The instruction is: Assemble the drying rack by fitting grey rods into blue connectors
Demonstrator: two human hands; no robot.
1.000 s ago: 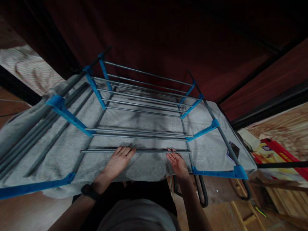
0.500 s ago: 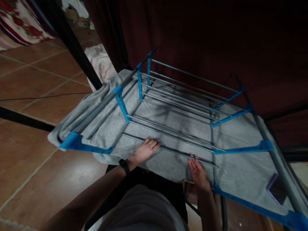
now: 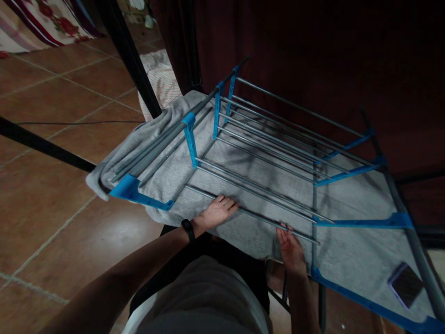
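Observation:
A thin grey metal rod (image 3: 259,217) runs across the near side of a rack made of grey tubes and blue plastic brackets. My left hand (image 3: 220,212), with a dark band on its wrist, is closed over the rod left of its middle. Toward the rod's right end, my right hand (image 3: 291,250) holds it from below, palm up, with fingertips curled on it. The rod's ends lie close to two of the rack's tubes; whether they are joined I cannot tell. Beyond it, several parallel rods span between a left blue bracket (image 3: 190,139) and a right blue bracket (image 3: 365,221).
Grey fleece cloth (image 3: 239,239) covers the surface under the rack. A phone (image 3: 406,284) lies on it at right. Dark posts (image 3: 128,58) stand at left, over a tiled floor (image 3: 41,199) with a cable. A dark red curtain (image 3: 295,41) hangs behind.
The camera view has shifted, moving most of the rack rightward in the picture. Both hands stay on the same rod, with little visible change in their hold.

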